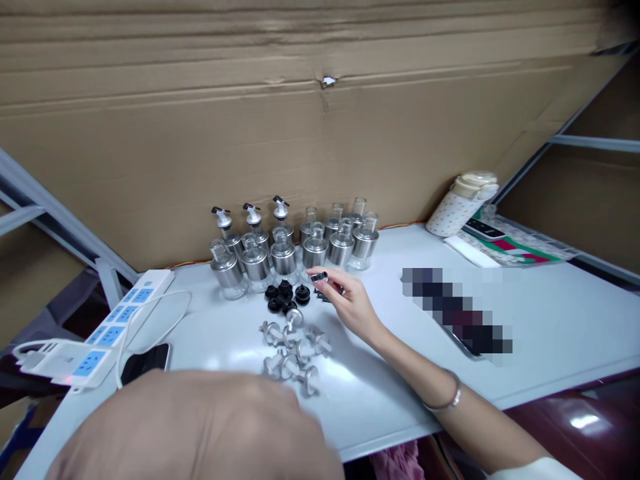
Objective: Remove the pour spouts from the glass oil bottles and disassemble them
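Note:
My right hand [347, 300] reaches in from the lower right, its thumb and fingers pinched on a small black flip cap [320, 277]. Under that hand, more small black caps [325, 297] lie partly covered. Just left of it sit several black ribbed stoppers [285, 293]. Nearer to me lies a loose group of silver pourer heads [295, 347]. A big blurred shape, apparently my left hand [200, 427] very close to the camera, fills the bottom; no fingers can be made out.
Glass bottles with metal bands [315, 253] stand in rows by the cardboard wall [300, 147]; three at the left carry pourers [253, 215]. A power strip [107, 333] and dark phone [145, 360] lie left. At right are a pixelated object [455, 313] and a tumbler [460, 203].

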`<move>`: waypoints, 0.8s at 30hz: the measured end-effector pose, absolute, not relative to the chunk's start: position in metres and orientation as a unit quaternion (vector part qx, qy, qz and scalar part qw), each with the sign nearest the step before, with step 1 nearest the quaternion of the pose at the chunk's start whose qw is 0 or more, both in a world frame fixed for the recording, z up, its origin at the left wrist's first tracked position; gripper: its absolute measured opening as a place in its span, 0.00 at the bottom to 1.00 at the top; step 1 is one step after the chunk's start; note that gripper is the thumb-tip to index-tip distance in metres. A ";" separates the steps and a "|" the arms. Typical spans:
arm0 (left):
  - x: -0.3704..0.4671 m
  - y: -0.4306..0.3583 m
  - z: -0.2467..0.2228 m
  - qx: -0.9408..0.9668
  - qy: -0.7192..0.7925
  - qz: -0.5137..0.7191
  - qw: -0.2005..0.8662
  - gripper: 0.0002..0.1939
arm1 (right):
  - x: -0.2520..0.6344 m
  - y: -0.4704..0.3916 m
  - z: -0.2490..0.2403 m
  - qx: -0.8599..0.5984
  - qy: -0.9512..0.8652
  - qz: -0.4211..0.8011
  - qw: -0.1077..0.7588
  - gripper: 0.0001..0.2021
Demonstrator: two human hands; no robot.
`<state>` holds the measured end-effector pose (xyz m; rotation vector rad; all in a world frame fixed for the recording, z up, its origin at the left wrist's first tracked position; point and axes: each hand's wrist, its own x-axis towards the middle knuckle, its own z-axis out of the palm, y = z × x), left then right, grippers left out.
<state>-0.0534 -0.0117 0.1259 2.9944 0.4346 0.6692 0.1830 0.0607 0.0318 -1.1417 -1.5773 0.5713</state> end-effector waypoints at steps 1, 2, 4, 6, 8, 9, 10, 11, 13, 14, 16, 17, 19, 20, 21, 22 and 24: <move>-0.046 0.002 0.135 0.970 0.154 0.181 0.052 0.12 | 0.183 0.060 0.034 -0.478 -0.654 0.235 0.538 0.13; -0.039 0.016 0.143 0.969 0.183 0.139 0.089 0.10 | 0.182 0.060 0.036 -0.475 -0.645 0.236 0.550 0.13; -0.025 0.043 0.152 0.949 0.268 0.069 0.151 0.08 | 0.181 0.061 0.038 -0.457 -0.621 0.281 0.572 0.14; -0.013 0.066 0.152 0.921 0.350 0.059 0.162 0.08 | 0.180 0.063 0.037 -0.425 -0.586 0.391 0.567 0.17; -0.002 0.081 0.144 0.911 0.372 0.075 0.161 0.08 | 0.178 0.067 0.033 -0.394 -0.541 0.503 0.547 0.19; 0.003 0.086 0.139 0.910 0.375 0.084 0.158 0.10 | 0.178 0.068 0.031 -0.386 -0.521 0.537 0.540 0.19; 0.008 0.089 0.133 0.909 0.377 0.090 0.151 0.11 | 0.177 0.069 0.028 -0.382 -0.507 0.554 0.539 0.19; 0.013 0.091 0.129 0.909 0.379 0.092 0.144 0.12 | 0.177 0.070 0.027 -0.380 -0.498 0.560 0.541 0.19; 0.021 0.093 0.122 0.912 0.375 0.092 0.136 0.11 | 0.177 0.070 0.024 -0.381 -0.487 0.560 0.550 0.19; 0.024 0.094 0.119 0.916 0.369 0.090 0.130 0.10 | 0.177 0.071 0.024 -0.383 -0.483 0.558 0.556 0.19; 0.028 0.096 0.117 0.924 0.351 0.089 0.120 0.10 | 0.178 0.071 0.024 -0.388 -0.480 0.550 0.563 0.19; 0.028 0.097 0.116 0.927 0.344 0.091 0.115 0.11 | 0.180 0.071 0.024 -0.390 -0.487 0.543 0.562 0.19; 0.028 0.099 0.115 0.930 0.338 0.099 0.103 0.12 | 0.182 0.070 0.025 -0.387 -0.515 0.524 0.557 0.18; 0.028 0.101 0.114 0.931 0.337 0.102 0.096 0.13 | 0.183 0.070 0.025 -0.384 -0.531 0.512 0.556 0.18; 0.028 0.102 0.114 0.932 0.337 0.104 0.085 0.13 | 0.184 0.069 0.026 -0.383 -0.546 0.498 0.554 0.18; 0.029 0.104 0.113 0.933 0.337 0.105 0.074 0.14 | 0.185 0.069 0.027 -0.383 -0.560 0.484 0.553 0.18; 0.031 0.106 0.111 0.934 0.337 0.105 0.052 0.15 | 0.186 0.067 0.029 -0.393 -0.578 0.462 0.546 0.19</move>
